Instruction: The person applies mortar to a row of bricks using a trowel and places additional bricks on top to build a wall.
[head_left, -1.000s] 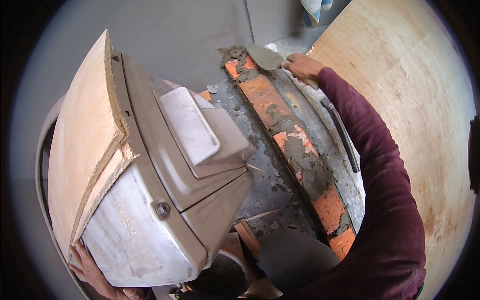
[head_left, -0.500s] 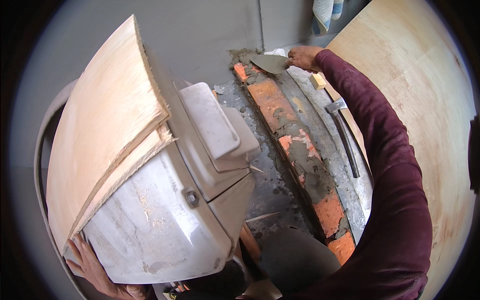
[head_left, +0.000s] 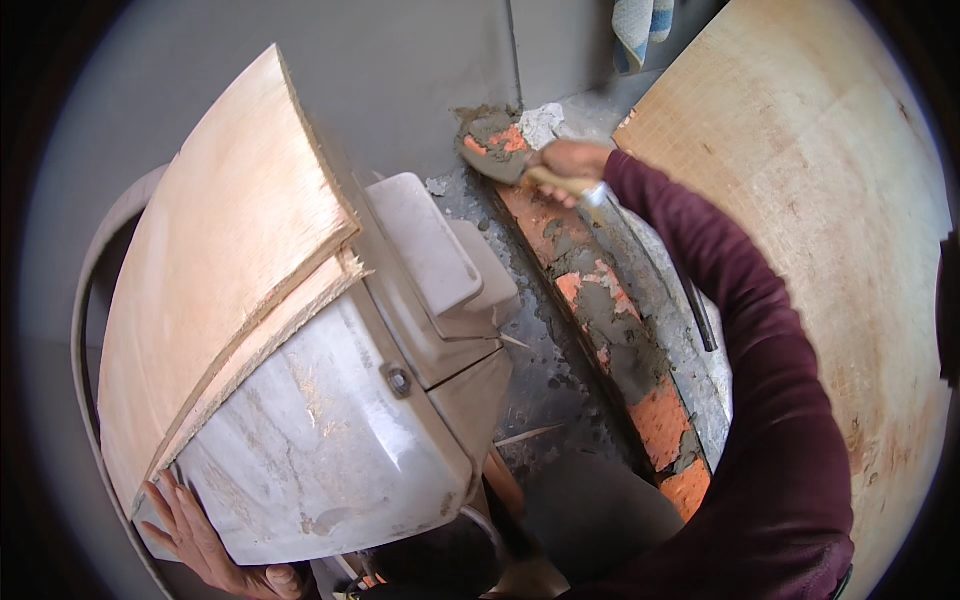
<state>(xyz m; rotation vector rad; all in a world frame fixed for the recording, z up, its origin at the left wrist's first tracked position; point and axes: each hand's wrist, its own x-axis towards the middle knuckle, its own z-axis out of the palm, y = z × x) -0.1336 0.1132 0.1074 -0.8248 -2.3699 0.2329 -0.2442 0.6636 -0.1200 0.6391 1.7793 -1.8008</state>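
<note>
Two bare hands are showing, well apart. Right hand is gripping the trowel by its tan handle, fingers curling round it, a little blurred. The trowel is sitting at the far end of the brick row, near the grey wall, blade pointing left. Whether the blade is pressing down or hovering just above, I am not able to tell.

Mortar is covering the bricks in patches, heaping up at the far end by the wall; orange is showing between.

Left hand is resting spread wide, fingers apart, holding nothing, touching the lower left corner of a scuffed pale housing. Just above it, a board is lying along the housing, its edge splintering.

A white scrap is lying just beside the row's far end, near the right hand. A dark bar is lying right of the bricks, the maroon sleeve partly hiding it. A blue-and-white towel is hanging beyond. A large wooden panel is filling the right side.
</note>
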